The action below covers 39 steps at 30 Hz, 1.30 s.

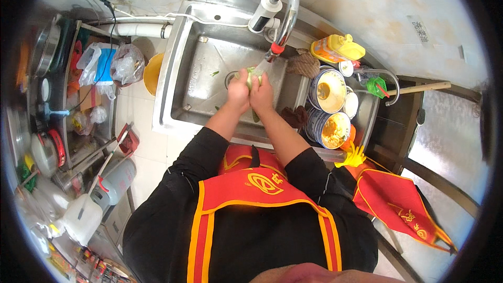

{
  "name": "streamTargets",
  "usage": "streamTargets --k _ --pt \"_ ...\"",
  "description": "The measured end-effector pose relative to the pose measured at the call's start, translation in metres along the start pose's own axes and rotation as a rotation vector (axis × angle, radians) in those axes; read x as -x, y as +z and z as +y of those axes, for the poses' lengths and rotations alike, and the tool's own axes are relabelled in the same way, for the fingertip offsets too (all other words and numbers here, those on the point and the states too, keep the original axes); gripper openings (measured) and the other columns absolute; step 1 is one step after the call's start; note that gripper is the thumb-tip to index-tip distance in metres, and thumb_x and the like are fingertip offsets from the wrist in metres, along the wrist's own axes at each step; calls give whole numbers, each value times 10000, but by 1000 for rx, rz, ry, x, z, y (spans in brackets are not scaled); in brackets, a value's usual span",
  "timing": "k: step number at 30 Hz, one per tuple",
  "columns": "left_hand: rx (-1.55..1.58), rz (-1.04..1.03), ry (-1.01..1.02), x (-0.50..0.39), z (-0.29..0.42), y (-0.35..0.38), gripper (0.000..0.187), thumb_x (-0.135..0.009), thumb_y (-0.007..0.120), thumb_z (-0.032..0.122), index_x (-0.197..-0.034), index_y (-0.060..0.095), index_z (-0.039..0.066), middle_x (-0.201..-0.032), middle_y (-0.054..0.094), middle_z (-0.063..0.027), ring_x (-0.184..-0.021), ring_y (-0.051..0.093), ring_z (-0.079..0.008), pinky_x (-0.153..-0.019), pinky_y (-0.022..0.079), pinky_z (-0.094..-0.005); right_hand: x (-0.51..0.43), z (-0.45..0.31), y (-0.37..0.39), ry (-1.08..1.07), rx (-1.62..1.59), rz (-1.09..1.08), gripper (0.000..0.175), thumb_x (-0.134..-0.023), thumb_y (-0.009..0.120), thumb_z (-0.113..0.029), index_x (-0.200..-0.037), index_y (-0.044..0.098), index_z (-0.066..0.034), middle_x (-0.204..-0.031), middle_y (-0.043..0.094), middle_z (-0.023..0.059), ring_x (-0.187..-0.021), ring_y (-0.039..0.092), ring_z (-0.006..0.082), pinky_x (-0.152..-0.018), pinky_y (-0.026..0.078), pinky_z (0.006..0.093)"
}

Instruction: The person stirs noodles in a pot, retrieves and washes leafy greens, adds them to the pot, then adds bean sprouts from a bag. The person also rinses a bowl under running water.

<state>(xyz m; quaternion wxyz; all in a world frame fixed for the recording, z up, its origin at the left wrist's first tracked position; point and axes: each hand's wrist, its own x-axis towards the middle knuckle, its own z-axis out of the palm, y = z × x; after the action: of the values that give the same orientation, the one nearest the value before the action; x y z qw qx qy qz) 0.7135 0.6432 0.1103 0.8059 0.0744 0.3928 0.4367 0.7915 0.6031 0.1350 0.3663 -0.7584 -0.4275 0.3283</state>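
Note:
Both hands meet over a stainless-steel sink basin, holding a pale green vegetable between them. My left hand grips its left side, and my right hand grips the right. Water runs onto it from the spout of a curved chrome faucet, which has a red ring near its tip. The fingers cover much of the vegetable, so its exact kind is unclear. Beneath my hands, a drain partly shows. A small green leaf scrap lies on the basin floor.
Right of the basin stand stacked dirty bowls, a yellow detergent jug and a brown cloth. A yellow rubber glove hangs near the sink's front edge. At left are a yellow basin, a shelf of bags and a gas cylinder.

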Motion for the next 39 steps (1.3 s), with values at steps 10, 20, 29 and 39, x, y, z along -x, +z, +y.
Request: streamTargets --k 10,20,29,39 --pt "-289 71 137 -2 -7 13 466 -1129 421 411 -1278 617 16 -1283 622 -109 -1183 577 -214 -1032 453 -391 -8 9 -1 66 157 53 402 -1086 446 -342 -1183 582 23 -1041 683 342 -954 632 566 -835 491 606" --pt "-676 48 266 -30 -15 -3 372 -1144 405 333 -1351 587 83 -1221 643 -67 -1122 583 -181 -1036 453 -346 -26 32 12 144 -434 9 617 -1107 418 -485 -1300 646 54 -1215 707 228 -1104 668 334 -980 487 433" --pt "-329 -153 -118 -7 0 -20 500 -1013 541 168 -1508 521 96 -1312 691 -82 -1149 629 -160 -957 502 -300 -19 32 -15 671 -613 -294 508 -1064 586 -446 -1292 626 7 -1088 717 111 -925 676 207 -812 542 352" --pt "-583 -324 27 -59 1 -78 481 -923 585 198 -1365 657 23 -1199 740 -98 -1052 696 -238 -934 527 -360 6 70 -23 719 -815 -355 193 -971 723 -213 -1072 635 -74 -901 675 31 -708 614 160 -632 513 335"
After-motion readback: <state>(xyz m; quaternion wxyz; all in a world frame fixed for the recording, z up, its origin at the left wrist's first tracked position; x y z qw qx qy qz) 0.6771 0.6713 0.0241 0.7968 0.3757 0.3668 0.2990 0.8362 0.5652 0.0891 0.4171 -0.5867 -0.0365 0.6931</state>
